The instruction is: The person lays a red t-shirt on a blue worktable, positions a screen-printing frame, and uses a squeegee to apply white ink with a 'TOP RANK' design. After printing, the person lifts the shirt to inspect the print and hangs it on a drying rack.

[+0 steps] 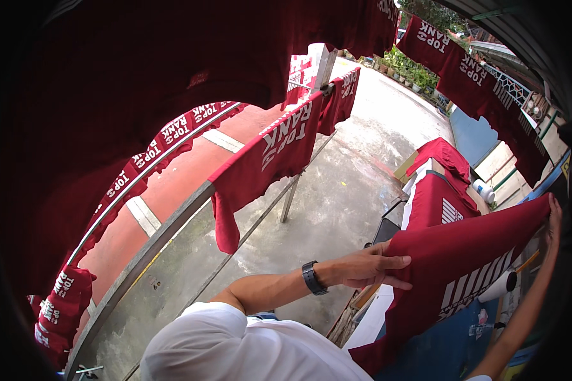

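A dark red T-shirt with white stripes and lettering is stretched between my two hands at the lower right. My left hand, with a dark watch on its wrist, is closed on the near left edge of the shirt, thumb on top. My right hand grips the far right corner, its fingers partly hidden by the cloth. The lower part of the shirt hangs over a blue surface. Just beyond, another red shirt with white stripes lies flat on a board.
Printed red shirts hang over a rail to the left, and more shirts hang at the upper right. Large dark red cloth fills the upper left. A white container stands beyond the board. Potted plants line the far edge.
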`<state>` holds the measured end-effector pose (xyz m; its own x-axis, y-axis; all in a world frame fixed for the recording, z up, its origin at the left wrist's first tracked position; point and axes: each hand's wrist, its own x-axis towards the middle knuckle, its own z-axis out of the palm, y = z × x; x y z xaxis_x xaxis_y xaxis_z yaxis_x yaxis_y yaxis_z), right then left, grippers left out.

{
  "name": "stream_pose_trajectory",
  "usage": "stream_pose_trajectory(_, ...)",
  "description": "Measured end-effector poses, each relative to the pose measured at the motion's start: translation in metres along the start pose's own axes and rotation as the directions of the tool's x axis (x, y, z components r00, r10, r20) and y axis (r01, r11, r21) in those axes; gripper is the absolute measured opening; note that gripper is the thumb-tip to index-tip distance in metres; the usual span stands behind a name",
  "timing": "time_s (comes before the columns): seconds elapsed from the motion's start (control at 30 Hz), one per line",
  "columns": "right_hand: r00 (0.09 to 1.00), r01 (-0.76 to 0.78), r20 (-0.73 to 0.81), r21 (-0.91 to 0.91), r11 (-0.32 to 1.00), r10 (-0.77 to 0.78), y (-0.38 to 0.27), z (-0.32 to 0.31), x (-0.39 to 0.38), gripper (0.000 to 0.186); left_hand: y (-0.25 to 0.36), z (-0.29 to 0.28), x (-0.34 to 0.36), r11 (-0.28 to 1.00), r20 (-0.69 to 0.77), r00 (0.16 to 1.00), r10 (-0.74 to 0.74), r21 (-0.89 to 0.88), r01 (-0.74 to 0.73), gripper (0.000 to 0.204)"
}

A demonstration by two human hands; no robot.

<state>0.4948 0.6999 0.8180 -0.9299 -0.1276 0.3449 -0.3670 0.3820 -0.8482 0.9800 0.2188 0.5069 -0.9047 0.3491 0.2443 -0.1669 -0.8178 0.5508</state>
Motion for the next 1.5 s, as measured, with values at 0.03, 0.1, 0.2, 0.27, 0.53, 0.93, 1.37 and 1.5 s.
stream_pose_trajectory(0.03, 0.99, 0.091, 0.106, 0.02, 0.996, -0.092, -0.009, 0.01, 0.013, 0.065, 0.011, 0.002, -0.006, 0.997, -0.019, 0.999, 0.05, 0.057, -0.048, 0.064)
stream_pose_trajectory(0.1, 0.984, 0.141, 0.099, 0.058, 0.988, -0.147, -0.023, 0.034, 0.032, 0.066, 0.033, 0.003, -0.02, 0.974, -0.02, 0.99, 0.137, 0.183, -0.131, 0.074)
stream_pose_trajectory(0.2, 0.963, 0.164, 0.173, 0.228, 0.96, -0.206, -0.045, 0.081, 0.051, 0.066, 0.054, 0.006, -0.045, 0.873, -0.008, 0.937, 0.349, 0.367, -0.322, 0.085)
stream_pose_trajectory(0.27, 0.925, 0.186, 0.274, 0.274, 0.943, -0.262, -0.054, 0.115, 0.056, 0.067, 0.061, 0.007, -0.059, 0.809, -0.111, 0.888, 0.447, 0.474, -0.348, 0.07)
stream_pose_trajectory(0.53, 0.871, 0.01, 0.403, 0.556, 0.831, -0.28, -0.047, 0.255, 0.064, 0.071, 0.058, -0.005, -0.1, 0.55, -0.201, 0.618, 0.76, 0.705, -0.447, 0.04)
stream_pose_trajectory(0.93, 0.729, -0.075, 0.597, 0.557, 0.827, -0.336, 0.036, 0.411, -0.036, 0.015, 0.021, 0.006, -0.139, 0.367, -0.367, -0.048, 0.929, 0.896, 0.248, 0.042)
stream_pose_trajectory(1.37, 0.312, -0.432, 0.852, 0.522, 0.735, -0.421, 0.044, 0.553, -0.141, 0.015, -0.048, 0.09, -0.231, 0.463, -0.213, -0.462, 0.861, 0.704, 0.538, 0.033)
stream_pose_trajectory(1.5, 0.252, -0.41, 0.879, 0.477, 0.778, -0.406, 0.024, 0.577, -0.173, 0.017, -0.076, 0.134, -0.267, 0.427, -0.16, -0.425, 0.891, 0.61, 0.667, 0.024)
